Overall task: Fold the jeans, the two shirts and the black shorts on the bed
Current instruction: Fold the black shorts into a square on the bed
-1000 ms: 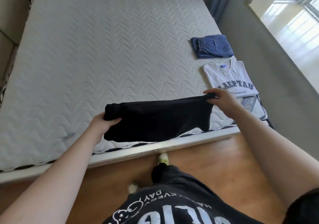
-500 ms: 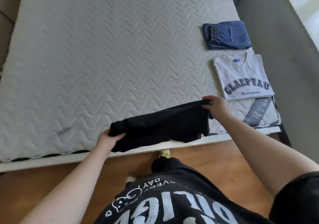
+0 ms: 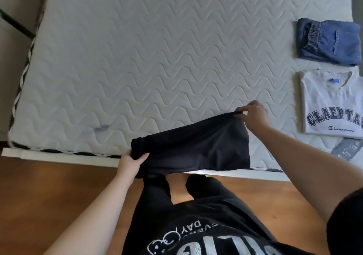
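Observation:
The black shorts (image 3: pixel 196 148) hang stretched between both hands over the near edge of the bed (image 3: pixel 147 62). My left hand (image 3: pixel 130 161) grips their bunched left end. My right hand (image 3: pixel 253 115) pinches their upper right corner. At the right side of the bed lie the folded blue jeans (image 3: pixel 330 43). Below them is a folded white shirt (image 3: pixel 332 105) with dark lettering. A second folded grey shirt (image 3: pixel 346 151) shows only partly at the bed's near right corner.
The quilted mattress takes up most of the view. Wooden floor (image 3: pixel 49 186) runs along the near side, where my legs and black printed shirt (image 3: pixel 196 225) stand. A beige wall or headboard (image 3: pixel 13 29) borders the bed's left.
The view has shifted closer and further down. The shorts stay held in both hands, now hanging lower over the bed's edge, with their left end dropped toward the floor.

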`<state>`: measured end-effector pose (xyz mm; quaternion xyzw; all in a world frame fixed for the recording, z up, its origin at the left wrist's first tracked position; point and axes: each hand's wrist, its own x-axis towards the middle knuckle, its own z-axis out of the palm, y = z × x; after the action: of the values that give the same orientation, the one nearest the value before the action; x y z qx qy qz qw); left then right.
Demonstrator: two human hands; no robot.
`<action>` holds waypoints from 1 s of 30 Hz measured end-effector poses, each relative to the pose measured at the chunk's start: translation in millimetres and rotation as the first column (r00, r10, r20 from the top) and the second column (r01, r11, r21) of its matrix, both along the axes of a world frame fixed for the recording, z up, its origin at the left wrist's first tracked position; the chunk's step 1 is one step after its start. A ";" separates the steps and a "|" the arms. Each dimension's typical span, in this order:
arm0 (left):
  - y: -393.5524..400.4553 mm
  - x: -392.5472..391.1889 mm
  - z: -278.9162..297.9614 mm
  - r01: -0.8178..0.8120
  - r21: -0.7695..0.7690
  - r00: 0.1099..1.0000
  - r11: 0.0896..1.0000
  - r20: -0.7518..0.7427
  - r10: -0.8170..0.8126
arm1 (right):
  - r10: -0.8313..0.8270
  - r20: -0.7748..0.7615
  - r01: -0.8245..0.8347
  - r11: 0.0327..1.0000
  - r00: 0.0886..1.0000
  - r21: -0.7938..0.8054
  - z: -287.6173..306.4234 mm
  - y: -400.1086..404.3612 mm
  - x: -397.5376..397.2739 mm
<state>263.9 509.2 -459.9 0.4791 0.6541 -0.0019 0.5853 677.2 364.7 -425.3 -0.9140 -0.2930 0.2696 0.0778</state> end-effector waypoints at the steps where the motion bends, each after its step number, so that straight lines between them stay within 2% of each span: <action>1: 12.0 -6.1 -6.6 0.005 0.002 1.000 1.000 -0.016 -0.005 | 0.008 -0.002 -0.008 1.000 1.000 -0.022 -5.2 17.7 -5.6; 6: 83.0 -36.1 -48.0 0.080 -0.028 0.995 0.996 -0.050 -0.081 | -0.014 -0.044 0.013 0.999 0.999 -0.044 -38.4 112.6 -43.2; 12: 169.9 -60.1 -81.8 0.115 0.089 0.983 0.989 -0.150 -0.101 | -0.246 -0.197 0.257 0.966 0.949 0.034 -94.9 225.8 -80.4; 17: 219.6 -84.6 -100.5 0.072 0.173 0.973 0.982 -0.230 -0.031 | -0.179 -0.199 0.193 0.980 0.963 0.051 -113.5 294.2 -111.4; 21: 240.0 -98.1 -116.3 0.026 0.230 0.961 0.973 -0.274 0.039 | -0.181 -0.386 0.215 0.975 0.905 0.048 -130.3 322.2 -132.8; 22: 241.6 -98.1 -119.0 0.026 0.276 0.948 0.961 -0.313 0.064 | -0.153 -0.398 0.176 0.984 0.905 0.021 -133.7 323.9 -139.8; 24: 241.1 -93.3 -123.1 0.199 0.434 0.886 0.879 -0.464 0.028 | 0.012 -0.286 -0.016 1.000 0.958 -0.010 -142.3 320.2 -156.7; 26: 236.3 -78.8 -125.3 0.438 0.572 0.839 0.694 -0.537 -0.087 | 0.221 -0.146 -0.227 0.973 0.964 -0.026 -149.9 307.9 -179.3; 28: 224.8 -54.2 -126.9 0.594 0.599 0.793 0.537 -0.547 -0.267 | 0.382 -0.111 -0.389 0.919 0.918 -0.060 -156.5 292.5 -204.7; 30: 206.4 -30.5 -134.1 0.742 0.526 0.670 0.415 -0.575 -0.469 | 0.507 -0.132 -0.522 0.840 0.852 -0.147 -165.1 278.5 -223.8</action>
<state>233.4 715.5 -594.0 0.8668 0.4639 -0.0403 0.1787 453.4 643.3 -590.4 -0.7922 -0.4987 0.3454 -0.0664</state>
